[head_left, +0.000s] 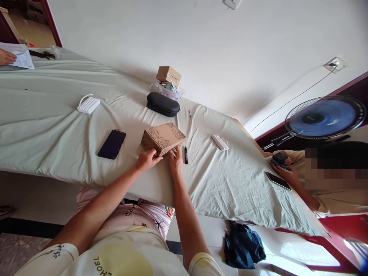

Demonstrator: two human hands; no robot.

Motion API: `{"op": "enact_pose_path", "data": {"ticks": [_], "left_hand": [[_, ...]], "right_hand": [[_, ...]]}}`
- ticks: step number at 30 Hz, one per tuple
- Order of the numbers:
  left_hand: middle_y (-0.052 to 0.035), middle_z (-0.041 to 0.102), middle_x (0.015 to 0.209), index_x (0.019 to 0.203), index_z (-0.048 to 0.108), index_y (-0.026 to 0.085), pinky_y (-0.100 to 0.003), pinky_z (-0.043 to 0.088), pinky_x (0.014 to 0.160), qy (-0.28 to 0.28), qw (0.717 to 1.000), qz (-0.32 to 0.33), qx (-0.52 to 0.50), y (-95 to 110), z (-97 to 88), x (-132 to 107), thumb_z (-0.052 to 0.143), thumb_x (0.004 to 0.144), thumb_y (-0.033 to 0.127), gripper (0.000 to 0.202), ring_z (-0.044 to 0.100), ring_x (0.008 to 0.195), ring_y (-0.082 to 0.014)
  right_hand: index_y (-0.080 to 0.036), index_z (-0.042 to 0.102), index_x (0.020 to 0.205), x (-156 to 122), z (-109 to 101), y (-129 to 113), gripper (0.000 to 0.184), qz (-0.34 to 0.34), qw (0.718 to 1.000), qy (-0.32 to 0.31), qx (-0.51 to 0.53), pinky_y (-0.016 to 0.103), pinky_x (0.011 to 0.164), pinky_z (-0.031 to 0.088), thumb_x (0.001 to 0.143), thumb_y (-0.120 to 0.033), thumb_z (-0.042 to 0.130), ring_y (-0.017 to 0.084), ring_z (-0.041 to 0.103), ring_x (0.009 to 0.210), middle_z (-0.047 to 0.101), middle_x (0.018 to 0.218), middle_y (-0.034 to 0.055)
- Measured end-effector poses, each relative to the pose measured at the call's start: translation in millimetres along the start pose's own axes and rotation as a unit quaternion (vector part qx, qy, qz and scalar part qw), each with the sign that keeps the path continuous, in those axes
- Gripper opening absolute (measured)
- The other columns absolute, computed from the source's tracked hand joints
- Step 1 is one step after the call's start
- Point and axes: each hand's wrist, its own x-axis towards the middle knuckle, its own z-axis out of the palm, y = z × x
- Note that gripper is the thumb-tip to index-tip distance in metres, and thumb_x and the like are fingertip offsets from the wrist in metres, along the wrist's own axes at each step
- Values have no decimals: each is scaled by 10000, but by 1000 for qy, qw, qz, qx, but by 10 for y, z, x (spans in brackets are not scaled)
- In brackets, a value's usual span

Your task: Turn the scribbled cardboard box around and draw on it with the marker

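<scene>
A brown cardboard box [166, 135] printed with dark rose outlines rests on the cloth-covered table in front of me. My left hand [148, 159] grips its near left lower edge, thumb against the front. At the near right corner my right hand [176, 160] holds the same box; some fingertips are hidden behind it. Just right of that hand lies a black marker [186, 155]. A dark smartphone [112, 144] lies flat to the left of the box. Behind the box is a black zip case [163, 104].
A smaller carton [169, 75] sits on a clear plastic tub [166, 91] by the wall. White power banks [89, 104] lie left and right. On the right, a co-worker holds a dark device [280, 161] near another phone [278, 180] and a fan [324, 117]. Another person's hand [7, 57] holds papers at far left.
</scene>
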Motion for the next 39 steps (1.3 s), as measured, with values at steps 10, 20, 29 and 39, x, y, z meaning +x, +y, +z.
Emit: {"op": "enact_pose_path", "data": {"ticks": [10,20,29,39], "left_hand": [[-61,749,866,943,717,214,-298,545,758,-113,978,173,26,155,-26,-39,507,1005,228,219,717,803,-198],[-193,668,1163,1256,617,144,-469,435,1023,275,960,-40,35,-102,-330,122,510,1015,492,437,621,1125,-317],[-151,658,1058,1126,632,159,-451,516,969,279,950,-136,24,-244,-293,149,492,1030,465,351,631,1018,-288],[-167,662,1174,1371,612,179,-453,563,996,201,978,-56,-21,-219,-217,138,555,997,440,460,654,1118,-304]], "right_hand": [[-210,644,1341,-123,73,-390,528,27,991,-100,86,376,932,608,959,-571,591,241,757,1040,773,1214,97],[-220,672,1270,-114,56,-353,466,12,992,-111,56,344,840,616,973,-562,564,216,764,892,799,1058,71],[-226,650,1249,-97,124,-205,399,11,992,-119,38,342,792,595,986,-500,530,184,735,750,804,1057,69],[-135,205,1668,-102,25,-248,722,-3,998,-64,-8,301,737,541,1025,-392,409,167,638,662,723,794,-16]]}}
